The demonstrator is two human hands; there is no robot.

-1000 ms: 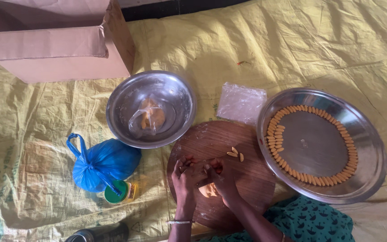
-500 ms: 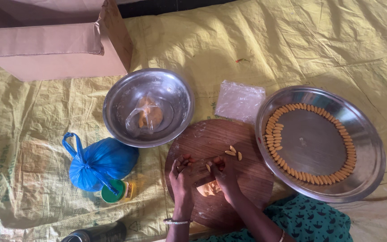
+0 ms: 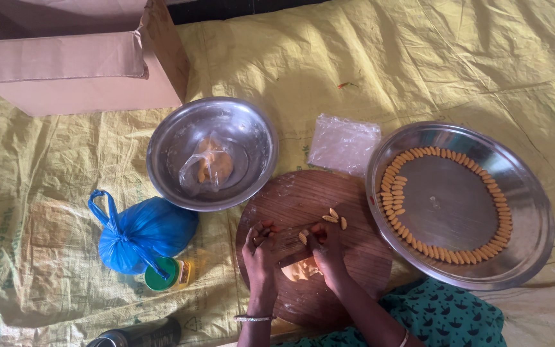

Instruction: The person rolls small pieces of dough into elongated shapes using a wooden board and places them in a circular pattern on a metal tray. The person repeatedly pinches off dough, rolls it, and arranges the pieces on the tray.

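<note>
My left hand (image 3: 259, 252) and my right hand (image 3: 326, 247) rest low in the centre of the frame on one round wooden board (image 3: 348, 257). Between them lies one thin rolled strand of dough (image 3: 288, 239), its long axis running left to right across the board, its two ends under my fingertips. The fingers of both hands are curled down and pinch at that strand; whether they fully grip it I cannot tell. One small lump of pale dough (image 3: 300, 270) sits just below the strand, touching my right hand.

Three small shaped pieces (image 3: 333, 218) lie loose on the board, just above my right hand, and one more sits at my right fingertips. To the right stands one large steel plate (image 3: 457, 205) with many like pieces laid end to end in a ring along its inner edge, and a short second row at the left side.

Above the board to the left is one steel bowl (image 3: 252, 138) holding a clear bag of dough (image 3: 210, 167). One flat clear plastic sheet (image 3: 343, 142) lies between bowl and plate. One knotted blue bag (image 3: 142, 232) sits at the left, with a green-lidded jar (image 3: 164, 274) just below it.

Everything rests on yellow woven sacking (image 3: 354, 64) spread over the floor. One open cardboard box (image 3: 72, 58) fills the upper left corner.
</note>
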